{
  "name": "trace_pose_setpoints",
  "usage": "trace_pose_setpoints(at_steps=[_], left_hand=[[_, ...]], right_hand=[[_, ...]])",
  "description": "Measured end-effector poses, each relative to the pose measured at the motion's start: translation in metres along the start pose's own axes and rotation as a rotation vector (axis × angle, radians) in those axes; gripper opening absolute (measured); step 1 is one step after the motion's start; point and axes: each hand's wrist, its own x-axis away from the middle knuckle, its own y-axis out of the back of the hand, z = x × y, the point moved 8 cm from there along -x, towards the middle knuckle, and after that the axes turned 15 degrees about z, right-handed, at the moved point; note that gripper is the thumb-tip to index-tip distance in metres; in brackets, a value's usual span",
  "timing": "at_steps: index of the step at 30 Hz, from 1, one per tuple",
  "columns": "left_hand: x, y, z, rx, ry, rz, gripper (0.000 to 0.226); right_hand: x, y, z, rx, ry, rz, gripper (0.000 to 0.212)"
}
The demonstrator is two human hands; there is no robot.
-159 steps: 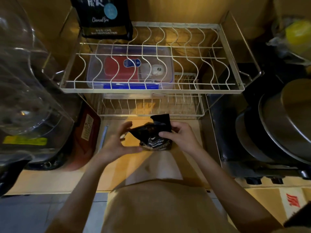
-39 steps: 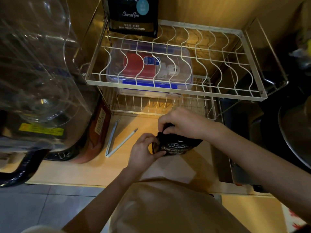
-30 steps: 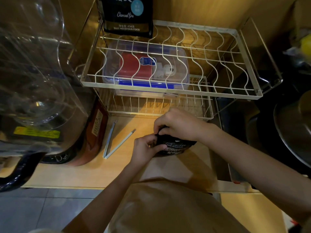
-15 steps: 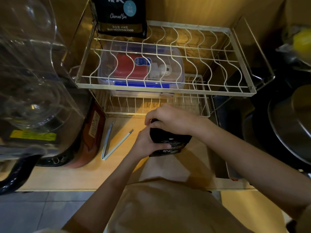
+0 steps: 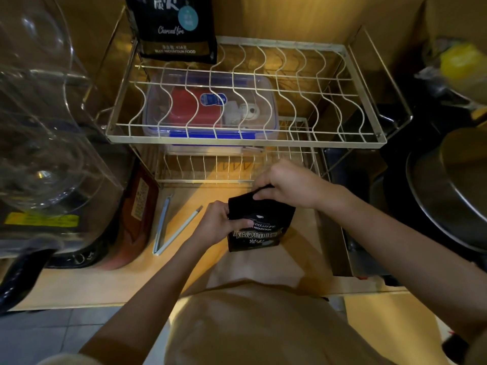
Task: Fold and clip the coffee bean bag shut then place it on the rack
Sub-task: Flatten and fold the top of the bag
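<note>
The right hand (image 5: 288, 183) presses down the folded top of the small black coffee bean bag with white lettering (image 5: 259, 223), fingers closed on it. The left hand (image 5: 220, 222) grips the bag's left side. The bag stands on the wooden counter (image 5: 105, 283), in front of the two-level wire rack (image 5: 247, 139). An open long white clip (image 5: 171, 227) lies just to the left.

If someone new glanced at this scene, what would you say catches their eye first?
Probably the two hands at the centre: the right hand pinches the folded top of a small black coffee bag while the left hand steadies its side. Next, the open white clip lying on the wooden counter to the left, and the wire rack behind.
</note>
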Motion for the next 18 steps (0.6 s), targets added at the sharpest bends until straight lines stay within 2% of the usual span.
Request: trace_pose_setpoints(at_steps=[5,9,14,16,18], left_hand=[[0.003,0.000,-0.013,-0.061,-0.046,0.029,0.032],[0.004,0.002,-0.022,0.136,-0.072,-0.026,0.025],[0.006,0.003,-0.019,0.339,-0.090,-0.023,0.007],[0.005,0.006,-0.017,0.370,-0.064,-0.008,0.005],[0.002,0.009,-0.017,0.373,-0.044,0.005,0.007]], right_hand=[[0.002,-0.003,-0.005,-0.079,0.008,-0.023,0.016],[-0.003,-0.004,-0.010,-0.183,0.004,-0.043,0.017],[0.022,-0.024,-0.051,-0.881,0.011,-0.115,0.047],[0.030,-0.043,-0.062,-1.032,-0.033,-0.134,0.052],[0.029,-0.058,-0.065,-1.075,-0.065,-0.171,0.054]])
